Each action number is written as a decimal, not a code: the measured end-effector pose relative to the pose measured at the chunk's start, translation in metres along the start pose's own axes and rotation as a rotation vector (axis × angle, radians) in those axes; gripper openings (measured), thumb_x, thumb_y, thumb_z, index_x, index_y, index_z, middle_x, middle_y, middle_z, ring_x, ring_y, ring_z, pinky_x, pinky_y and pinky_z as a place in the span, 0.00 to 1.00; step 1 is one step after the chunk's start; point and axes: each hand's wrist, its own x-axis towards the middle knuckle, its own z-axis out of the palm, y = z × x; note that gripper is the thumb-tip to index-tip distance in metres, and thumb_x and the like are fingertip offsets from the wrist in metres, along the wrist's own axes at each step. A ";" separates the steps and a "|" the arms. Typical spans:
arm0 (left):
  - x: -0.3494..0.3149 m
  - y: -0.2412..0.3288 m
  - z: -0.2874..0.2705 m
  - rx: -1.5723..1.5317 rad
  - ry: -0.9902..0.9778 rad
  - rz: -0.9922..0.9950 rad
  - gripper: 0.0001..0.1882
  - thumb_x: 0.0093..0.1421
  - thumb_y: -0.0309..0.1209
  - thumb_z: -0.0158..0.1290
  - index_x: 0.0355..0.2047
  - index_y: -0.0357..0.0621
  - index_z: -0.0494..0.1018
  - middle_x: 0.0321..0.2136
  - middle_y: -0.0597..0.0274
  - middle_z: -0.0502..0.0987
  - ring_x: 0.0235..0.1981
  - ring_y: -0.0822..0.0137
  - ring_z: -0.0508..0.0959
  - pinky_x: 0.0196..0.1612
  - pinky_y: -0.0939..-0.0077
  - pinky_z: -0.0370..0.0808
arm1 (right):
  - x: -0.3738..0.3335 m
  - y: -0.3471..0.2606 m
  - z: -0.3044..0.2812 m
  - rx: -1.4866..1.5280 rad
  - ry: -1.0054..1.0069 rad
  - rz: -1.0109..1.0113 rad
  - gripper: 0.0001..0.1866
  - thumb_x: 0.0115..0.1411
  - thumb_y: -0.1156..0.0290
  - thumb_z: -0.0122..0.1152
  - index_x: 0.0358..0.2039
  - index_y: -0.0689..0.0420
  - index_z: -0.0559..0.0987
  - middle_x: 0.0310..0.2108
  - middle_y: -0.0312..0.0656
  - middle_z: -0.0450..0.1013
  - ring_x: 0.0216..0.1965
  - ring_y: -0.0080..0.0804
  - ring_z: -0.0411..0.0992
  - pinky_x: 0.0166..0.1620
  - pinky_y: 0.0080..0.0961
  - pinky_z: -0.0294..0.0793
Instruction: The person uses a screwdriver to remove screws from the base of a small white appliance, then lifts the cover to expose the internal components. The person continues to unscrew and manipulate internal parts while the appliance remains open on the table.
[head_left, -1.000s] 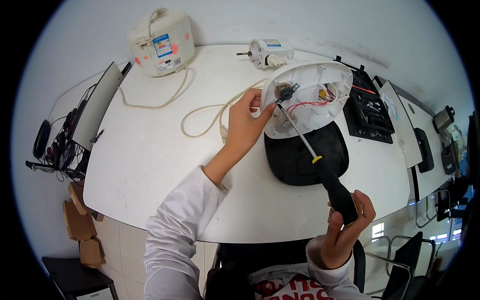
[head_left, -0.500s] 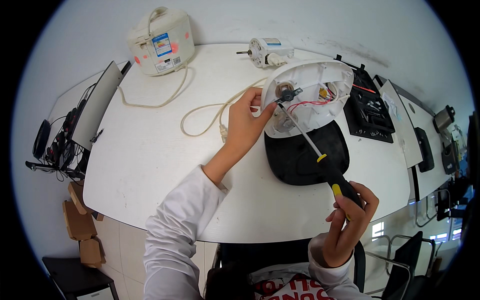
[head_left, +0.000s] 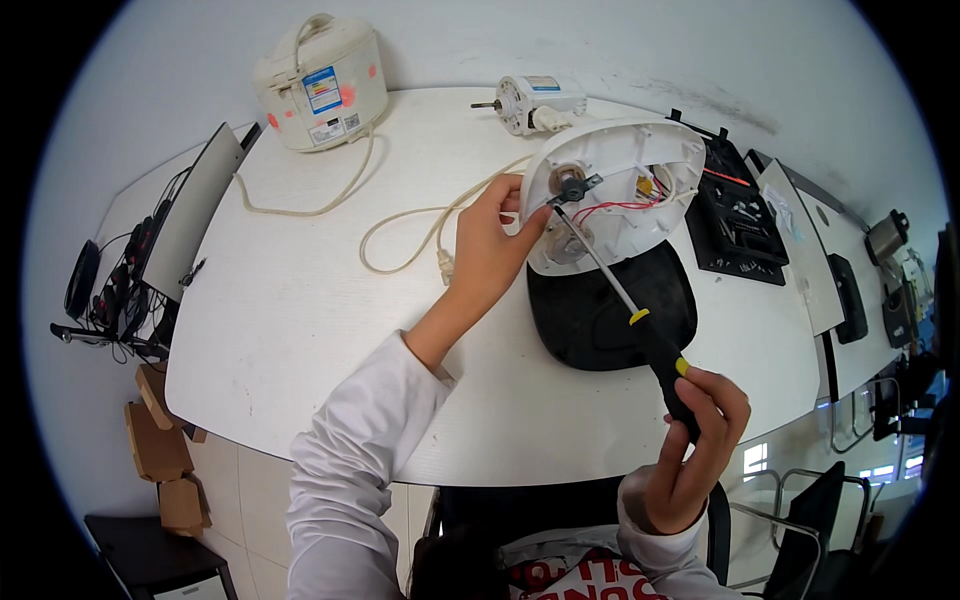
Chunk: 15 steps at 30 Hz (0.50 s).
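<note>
A white plastic housing (head_left: pixel 625 150) stands tilted with its hollow inside toward me, resting by a glossy black base (head_left: pixel 620 320). My left hand (head_left: pixel 490 240) grips its left edge, the thumb beside a small black bracket (head_left: pixel 572 189) fitted inside; the fingertips are hidden behind the rim. Closed around the handle of a black-and-yellow screwdriver (head_left: pixel 650 345) is my right hand (head_left: pixel 705 415). The shaft runs up and left to its tip, which meets the area below the bracket near my left thumb. Red wires (head_left: pixel 620 206) cross the inside of the housing.
Behind the housing lies a white motor (head_left: pixel 540 103) with a metal shaft. A white rice cooker (head_left: pixel 325 90) stands at the back left, and a pale power cord (head_left: pixel 410 212) loops on the table (head_left: pixel 300 330). An open black tool case (head_left: pixel 740 220) is at the right.
The screwdriver handle has turned about its length, its yellow patch shifting to the right side. My right fingers have changed their hold. My left hand and the housing have barely moved.
</note>
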 end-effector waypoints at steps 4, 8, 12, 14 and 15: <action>0.001 0.000 0.002 -0.002 -0.002 0.005 0.13 0.55 0.28 0.57 0.40 0.40 0.71 0.33 0.63 0.78 0.33 0.73 0.76 0.39 0.78 0.70 | -0.004 0.007 0.006 0.038 0.142 -0.039 0.23 0.47 0.88 0.50 0.45 0.56 0.67 0.46 0.51 0.64 0.47 0.44 0.64 0.46 0.31 0.68; 0.000 0.002 0.001 0.032 -0.005 0.014 0.16 0.54 0.28 0.58 0.43 0.41 0.69 0.32 0.63 0.78 0.33 0.71 0.76 0.39 0.77 0.70 | -0.001 0.002 0.008 0.048 0.176 -0.042 0.24 0.45 0.89 0.51 0.44 0.54 0.68 0.45 0.50 0.64 0.48 0.44 0.64 0.47 0.32 0.68; -0.008 0.011 0.002 0.034 0.068 0.111 0.21 0.53 0.25 0.58 0.47 0.42 0.65 0.42 0.57 0.74 0.37 0.66 0.75 0.40 0.74 0.71 | 0.000 0.000 0.008 0.050 0.156 -0.049 0.25 0.43 0.90 0.50 0.43 0.54 0.68 0.45 0.49 0.64 0.47 0.44 0.65 0.46 0.33 0.68; -0.012 0.008 0.005 0.061 0.134 0.249 0.24 0.52 0.23 0.58 0.49 0.42 0.63 0.49 0.53 0.69 0.39 0.62 0.75 0.40 0.72 0.72 | 0.001 -0.001 0.009 0.041 0.160 -0.051 0.26 0.42 0.91 0.49 0.42 0.54 0.69 0.45 0.49 0.65 0.47 0.44 0.65 0.46 0.33 0.68; -0.012 0.008 0.004 0.130 0.101 0.327 0.23 0.51 0.22 0.58 0.48 0.43 0.64 0.51 0.52 0.66 0.40 0.61 0.75 0.40 0.72 0.72 | 0.001 -0.001 0.009 0.045 0.167 -0.049 0.26 0.40 0.91 0.49 0.42 0.55 0.69 0.45 0.49 0.65 0.46 0.45 0.65 0.46 0.34 0.68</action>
